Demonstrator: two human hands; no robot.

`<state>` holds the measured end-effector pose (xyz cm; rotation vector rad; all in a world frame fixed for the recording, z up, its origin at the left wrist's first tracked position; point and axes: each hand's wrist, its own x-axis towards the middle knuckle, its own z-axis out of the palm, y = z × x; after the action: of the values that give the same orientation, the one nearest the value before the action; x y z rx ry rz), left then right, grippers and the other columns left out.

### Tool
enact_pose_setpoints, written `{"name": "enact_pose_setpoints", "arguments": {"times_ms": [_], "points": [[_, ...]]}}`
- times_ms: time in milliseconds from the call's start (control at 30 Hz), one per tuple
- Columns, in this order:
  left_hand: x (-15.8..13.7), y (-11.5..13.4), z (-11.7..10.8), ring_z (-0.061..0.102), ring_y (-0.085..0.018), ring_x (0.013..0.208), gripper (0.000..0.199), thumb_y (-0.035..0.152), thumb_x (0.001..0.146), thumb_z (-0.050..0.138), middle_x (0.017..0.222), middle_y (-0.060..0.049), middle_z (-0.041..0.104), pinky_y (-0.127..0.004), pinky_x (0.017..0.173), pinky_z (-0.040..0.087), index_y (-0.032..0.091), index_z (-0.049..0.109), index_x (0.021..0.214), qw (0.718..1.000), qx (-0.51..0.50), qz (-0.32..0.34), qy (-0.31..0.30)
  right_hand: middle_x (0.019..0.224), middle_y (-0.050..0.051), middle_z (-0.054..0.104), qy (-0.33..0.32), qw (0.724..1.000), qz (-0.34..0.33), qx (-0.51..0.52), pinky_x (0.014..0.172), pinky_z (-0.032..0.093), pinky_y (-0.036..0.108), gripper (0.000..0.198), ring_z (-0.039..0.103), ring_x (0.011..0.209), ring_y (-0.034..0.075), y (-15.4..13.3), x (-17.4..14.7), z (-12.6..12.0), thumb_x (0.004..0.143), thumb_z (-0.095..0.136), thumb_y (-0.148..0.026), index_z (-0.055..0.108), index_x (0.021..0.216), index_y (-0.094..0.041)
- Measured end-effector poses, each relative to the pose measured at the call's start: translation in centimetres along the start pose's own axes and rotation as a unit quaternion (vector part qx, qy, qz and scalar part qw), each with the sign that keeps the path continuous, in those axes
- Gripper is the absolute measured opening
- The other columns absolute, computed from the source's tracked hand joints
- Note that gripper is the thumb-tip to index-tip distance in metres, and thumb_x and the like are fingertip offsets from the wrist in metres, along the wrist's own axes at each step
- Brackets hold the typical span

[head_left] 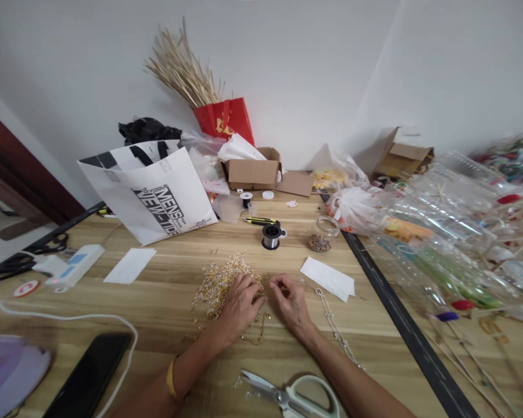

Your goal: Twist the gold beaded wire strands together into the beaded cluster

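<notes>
A heap of gold and clear beaded chain point(215, 284) lies on the wooden table. Over its right edge is my left hand point(243, 299), fingers bent and together; the fingertips are partly hidden, and what they hold cannot be made out. Just to the right, my right hand point(290, 299) has thumb and fingers closed in a pinch, with anything between them too small to name. A short gold chain point(258, 335) trails below the hands. Beside my right forearm lies a silvery chain point(331, 319). White-handled scissors point(283, 396) lie between my forearms.
Behind the hands stand a wire spool point(271, 237), a yellow-black cutter point(261, 222) and a glass jar of beads point(320, 239). A white paper bag point(157, 197) stands at left, above a power strip point(78, 264) and phone point(89, 377). Plastic bottles point(440, 249) crowd the right.
</notes>
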<state>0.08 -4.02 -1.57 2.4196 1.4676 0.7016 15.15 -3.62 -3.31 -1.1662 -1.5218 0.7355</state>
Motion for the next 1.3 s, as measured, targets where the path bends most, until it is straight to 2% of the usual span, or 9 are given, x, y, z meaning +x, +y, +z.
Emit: {"name": "enact_pose_setpoints", "arguments": {"times_ms": [233,700,1133,1300], "points": [[0.21,0.1,0.13,0.041,-0.022,0.095,0.015,0.022,0.079,0.059,0.093,-0.005,0.052,-0.038,0.087,0.036,0.02,0.062,0.094,0.999,0.011,-0.01,-0.036,0.069,0.003,0.062,-0.003,1.0,-0.003,0.0,0.055,0.044,0.022,0.017,0.057,0.063,0.014,0.0,-0.02,-0.01,0.082,0.051,-0.028,0.061,0.076,-0.015],[0.14,-0.09,0.87,0.045,-0.021,0.09,0.006,0.019,0.079,0.058,0.086,-0.004,0.054,-0.035,0.082,0.037,0.018,0.061,0.074,0.999,-0.019,-0.004,-0.044,0.067,0.003,0.061,-0.002,1.0,0.0,0.004,0.053,0.043,0.022,0.016,0.056,0.06,0.014,-0.2,0.0,-0.01,0.081,0.05,-0.026,0.06,0.073,-0.015],[-0.04,0.19,0.36,0.045,-0.021,0.087,0.01,0.015,0.078,0.056,0.082,-0.004,0.054,-0.035,0.08,0.037,0.018,0.058,0.068,0.997,0.057,0.033,-0.044,0.067,0.003,0.062,0.009,1.0,0.012,0.004,0.053,0.043,0.022,0.018,0.056,0.061,0.015,0.34,0.03,-0.03,0.082,0.05,-0.028,0.06,0.075,-0.015],[0.0,0.12,-0.06,0.046,-0.021,0.086,0.011,0.015,0.077,0.056,0.08,-0.003,0.056,-0.034,0.079,0.036,0.018,0.059,0.067,0.997,0.064,0.028,-0.045,0.069,0.004,0.062,0.004,1.0,0.018,0.001,0.054,0.043,0.023,0.019,0.056,0.062,0.015,0.46,0.02,-0.06,0.082,0.05,-0.029,0.061,0.076,-0.015]]}}
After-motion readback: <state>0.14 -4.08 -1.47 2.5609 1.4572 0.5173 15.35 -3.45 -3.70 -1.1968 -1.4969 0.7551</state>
